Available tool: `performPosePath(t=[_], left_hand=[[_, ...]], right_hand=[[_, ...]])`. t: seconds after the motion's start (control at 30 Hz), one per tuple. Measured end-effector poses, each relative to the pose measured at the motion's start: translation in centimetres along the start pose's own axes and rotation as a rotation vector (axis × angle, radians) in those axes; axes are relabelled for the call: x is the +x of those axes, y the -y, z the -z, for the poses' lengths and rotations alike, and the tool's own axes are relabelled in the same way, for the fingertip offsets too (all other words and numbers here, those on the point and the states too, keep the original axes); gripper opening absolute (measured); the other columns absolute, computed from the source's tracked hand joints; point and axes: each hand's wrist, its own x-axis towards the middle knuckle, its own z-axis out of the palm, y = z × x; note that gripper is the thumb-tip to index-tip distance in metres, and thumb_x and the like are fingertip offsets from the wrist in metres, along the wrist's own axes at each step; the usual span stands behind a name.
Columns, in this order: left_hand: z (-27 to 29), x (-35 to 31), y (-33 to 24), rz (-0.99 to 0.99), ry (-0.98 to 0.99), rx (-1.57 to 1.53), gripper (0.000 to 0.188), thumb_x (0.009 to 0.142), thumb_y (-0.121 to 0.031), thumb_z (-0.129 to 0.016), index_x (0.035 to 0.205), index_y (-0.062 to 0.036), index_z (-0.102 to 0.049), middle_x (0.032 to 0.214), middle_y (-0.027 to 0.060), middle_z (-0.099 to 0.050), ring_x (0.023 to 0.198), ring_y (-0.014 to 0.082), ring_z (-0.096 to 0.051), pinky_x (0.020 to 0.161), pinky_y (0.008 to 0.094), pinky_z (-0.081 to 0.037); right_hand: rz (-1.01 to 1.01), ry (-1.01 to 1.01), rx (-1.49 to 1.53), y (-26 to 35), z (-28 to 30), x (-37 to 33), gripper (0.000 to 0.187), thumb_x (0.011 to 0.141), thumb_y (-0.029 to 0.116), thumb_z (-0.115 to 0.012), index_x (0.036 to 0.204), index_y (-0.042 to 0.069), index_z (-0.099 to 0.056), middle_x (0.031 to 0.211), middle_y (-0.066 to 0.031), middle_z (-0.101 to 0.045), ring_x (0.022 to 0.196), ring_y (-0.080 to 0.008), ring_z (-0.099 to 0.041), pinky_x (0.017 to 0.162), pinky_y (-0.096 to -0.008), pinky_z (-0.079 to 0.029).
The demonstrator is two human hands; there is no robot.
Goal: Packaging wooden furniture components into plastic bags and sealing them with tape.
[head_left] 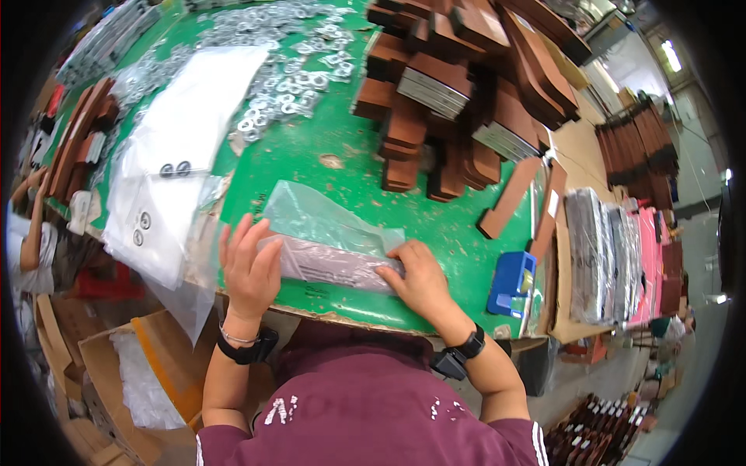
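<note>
A long flat brownish piece in a clear plastic bag lies near the table's front edge, with the bag's loose film spread out on its far side. My right hand grips its right end, thumb on the near side and fingers on the far side. At the left end is my left hand, fingers raised and spread; whether it touches the bag is hard to tell. Left of it lies a stack of clear plastic bags with small black printed marks.
Brown wooden-looking pieces are piled at the back right. Small bagged metal rings cover the green table at the back. A blue tape dispenser stands to the right. Cardboard boxes sit below left, near another person's arm.
</note>
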Motion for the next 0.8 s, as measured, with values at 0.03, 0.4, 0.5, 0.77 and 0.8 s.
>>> performPosePath(t=[0.03, 0.4, 0.5, 0.77, 0.8], left_hand=[[1.0, 0.0, 0.4, 0.014, -0.004, 0.043, 0.032, 0.084, -0.004, -0.069, 0.115, -0.0068, -0.059, 0.131, 0.0135, -0.058, 0.129, 0.039, -0.05, 0.111, 0.0573, -0.029], [3.6, -3.9, 8.4, 0.651, 0.397, 0.365, 0.062, 0.093, -0.037, -0.058, 0.142, -0.0009, -0.044, 0.155, 0.0212, -0.032, 0.144, 0.0414, -0.027, 0.112, 0.0652, -0.02], [3.0, -2.9, 9.5, 0.531, 0.342, 0.304, 0.053, 0.092, -0.022, -0.058, 0.14, -0.0015, -0.046, 0.154, 0.0174, -0.036, 0.141, 0.0388, -0.034, 0.111, 0.062, -0.024], [2.0, 7.8, 11.8, -0.053, 0.126, 0.141, 0.051, 0.083, 0.004, -0.053, 0.133, -0.0046, -0.055, 0.149, 0.0071, -0.047, 0.135, 0.0332, -0.046, 0.109, 0.0535, -0.035], [0.8, 9.2, 12.9, -0.112, 0.15, 0.146, 0.047, 0.084, 0.002, -0.053, 0.13, -0.0052, -0.057, 0.148, 0.0065, -0.048, 0.134, 0.0318, -0.047, 0.108, 0.0518, -0.037]], right_hand=[[-0.032, 0.074, 0.004, 0.3, -0.3, 0.2, 0.032, 0.081, 0.025, -0.075, 0.098, 0.002, -0.061, 0.1, -0.0182, -0.06, 0.099, -0.0363, -0.056, 0.084, -0.0435, -0.047], [-0.074, -0.188, 0.122, -2.6, 3.8, 0.9, 0.017, 0.089, 0.009, -0.068, 0.102, 0.0, -0.062, 0.093, -0.0093, -0.062, 0.082, -0.0187, -0.06, 0.076, -0.0299, -0.049], [-0.13, -0.391, 0.184, -5.5, 5.9, 2.0, 0.015, 0.094, 0.008, -0.063, 0.105, -0.001, -0.06, 0.096, -0.0073, -0.061, 0.086, -0.0157, -0.058, 0.079, -0.028, -0.047], [-0.262, -0.932, 0.27, -10.8, 8.5, 1.6, 0.028, 0.099, 0.016, -0.059, 0.117, -0.004, -0.052, 0.109, -0.0099, -0.059, 0.1, -0.016, -0.057, 0.089, -0.0282, -0.045], [-0.266, -0.931, 0.35, -13.1, 8.7, 1.2, 0.031, 0.098, 0.014, -0.06, 0.122, -0.003, -0.052, 0.115, -0.0114, -0.057, 0.108, -0.0183, -0.055, 0.094, -0.0298, -0.044]])
